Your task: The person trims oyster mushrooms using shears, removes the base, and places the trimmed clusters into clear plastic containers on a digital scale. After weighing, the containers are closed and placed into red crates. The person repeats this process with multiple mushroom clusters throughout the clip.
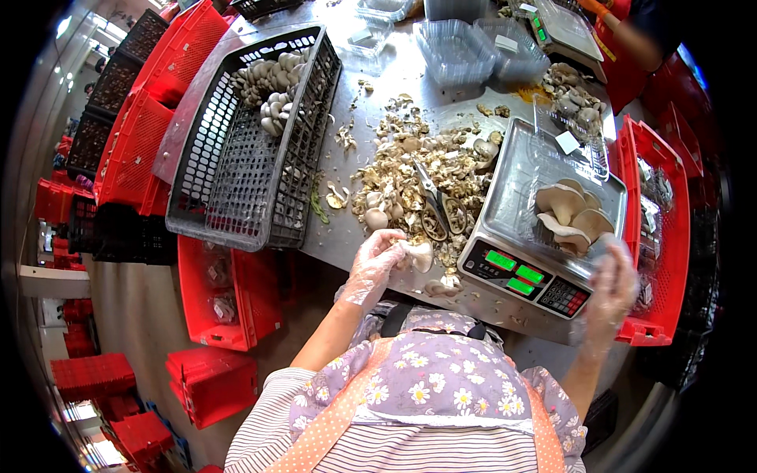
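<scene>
My gloved left hand [374, 266] is closed around an oyster mushroom [419, 256] at the table's near edge. My gloved right hand [613, 282] is blurred by motion beside the scale's right edge; its fingers look apart, with nothing visible in them. Just beyond it, several large oyster mushrooms [571, 211] lie in a clear plastic box on the steel pan of a digital scale [514, 272] with lit green displays. The box's clear lid [554, 126] stands open at the back and bears a white label. Scissors [430, 199] rest on a heap of mushroom trimmings [394, 168].
A black crate [229, 185] with mushroom clusters [276, 87] stands at the table's left. Clear boxes [453, 51] are stacked at the back, near a second scale [564, 31]. A red crate [661, 236] of packed boxes adjoins the right side. A co-worker's arm [631, 39] shows at the far right.
</scene>
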Action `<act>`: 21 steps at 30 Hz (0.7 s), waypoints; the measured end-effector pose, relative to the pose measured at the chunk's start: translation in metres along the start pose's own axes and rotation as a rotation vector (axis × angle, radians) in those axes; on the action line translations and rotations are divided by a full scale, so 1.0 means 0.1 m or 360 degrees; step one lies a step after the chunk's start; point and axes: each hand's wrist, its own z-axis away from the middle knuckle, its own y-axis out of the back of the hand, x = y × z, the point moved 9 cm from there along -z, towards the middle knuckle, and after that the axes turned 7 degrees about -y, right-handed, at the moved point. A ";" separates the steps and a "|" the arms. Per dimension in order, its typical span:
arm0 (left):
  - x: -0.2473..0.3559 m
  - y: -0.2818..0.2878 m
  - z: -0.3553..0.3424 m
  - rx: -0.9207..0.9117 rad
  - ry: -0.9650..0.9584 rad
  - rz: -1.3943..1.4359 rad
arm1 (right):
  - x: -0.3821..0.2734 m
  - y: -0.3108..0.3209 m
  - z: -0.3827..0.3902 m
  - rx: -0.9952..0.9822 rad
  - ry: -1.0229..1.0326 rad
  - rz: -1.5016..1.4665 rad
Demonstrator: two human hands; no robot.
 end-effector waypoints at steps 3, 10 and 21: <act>0.12 -0.05 0.01 -0.0044 0.0019 0.0050 | -0.24 -1.07 0.32 -0.0747 -0.0159 -0.0256; 0.73 0.30 -0.20 0.0054 -0.0398 -0.0083 | -0.13 -2.15 0.66 -0.1282 -0.0146 -0.0018; 0.61 0.08 -0.19 -0.0409 -0.0010 -0.0241 | -0.54 -2.93 0.94 -0.1893 -0.0875 -0.1164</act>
